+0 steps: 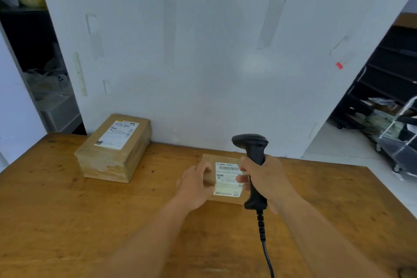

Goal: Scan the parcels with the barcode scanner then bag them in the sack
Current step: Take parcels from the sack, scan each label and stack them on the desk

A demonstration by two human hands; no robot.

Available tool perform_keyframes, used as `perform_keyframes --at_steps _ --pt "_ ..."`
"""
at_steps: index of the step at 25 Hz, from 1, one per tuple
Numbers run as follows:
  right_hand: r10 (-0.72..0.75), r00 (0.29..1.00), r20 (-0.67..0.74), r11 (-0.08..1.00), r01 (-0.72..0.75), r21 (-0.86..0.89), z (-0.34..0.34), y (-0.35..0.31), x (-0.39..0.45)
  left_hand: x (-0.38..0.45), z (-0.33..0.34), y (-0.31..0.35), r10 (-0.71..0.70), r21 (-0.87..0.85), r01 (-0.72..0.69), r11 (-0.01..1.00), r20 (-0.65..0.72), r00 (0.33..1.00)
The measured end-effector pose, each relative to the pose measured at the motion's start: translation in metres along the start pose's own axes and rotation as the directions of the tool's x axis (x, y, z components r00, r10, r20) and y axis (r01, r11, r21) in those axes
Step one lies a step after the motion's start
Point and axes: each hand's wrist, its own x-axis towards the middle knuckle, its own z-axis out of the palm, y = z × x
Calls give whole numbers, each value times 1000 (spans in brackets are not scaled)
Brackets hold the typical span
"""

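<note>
Now right hand (265, 178) clenches barcode scanner (253, 165) upright; small parcel (226, 179) label just beyond fingers, left hand (195, 184) gripping parcel's left edge.

No legible text anywhere, all print too small or blurred.

Small parcel (223, 178), table centre, about 12 o'clock of the hands: white shipping label (229, 179) on its top face. Barcode strip along the label's upper edge, bars visible but digits under it unreadable. One dark tag at the label's 9 o'clock side and a small code block at its 5 o'clock corner, neither readable.

Large parcel (114, 149), about 10 o'clock of the small one: white shipping label (117, 134) on top. Yellow mark at its far-left corner, barcode near the far edge, black block at 7 o'clock. Characters cannot be made out.

Barcode scanner (253, 165): no readable marking.
</note>
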Motion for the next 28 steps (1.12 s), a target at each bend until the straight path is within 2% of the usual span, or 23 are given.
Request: perform_keyframes --at_steps 2,4,8,11,17,23,26,28 --pt "6 1000 -23 1000 -6 -5 -17 6 -7 -6 10 8 28 -8 -28 1000 -17 999" --pt "23 999 -22 1000 -23 -16 -29 11 -15 -8 8 16 51 33 -52 998 30 998" --pt "96 993 74 995 -94 -32 -42 14 -35 -11 0 28 21 61 -27 998 104 994" --pt "133 987 96 989 -126 -75 -48 13 -48 -16 2 33 -9 80 3 997 69 998" --pt "112 991 73 986 -101 -129 -60 3 -67 -18 0 30 -31 56 28 998 40 999" --pt "113 990 85 977 -95 -192 -61 -4 -70 -7 -7 38 -48 72 36 997 174 983" --pt "128 987 98 966 -102 -239 -61 -1 -70 0 -8 42 -68 135 33 990 263 962" --pt "118 989 93 969 -95 -226 -61 0 -69 2 -5 43 -83 171 37 985 271 959"
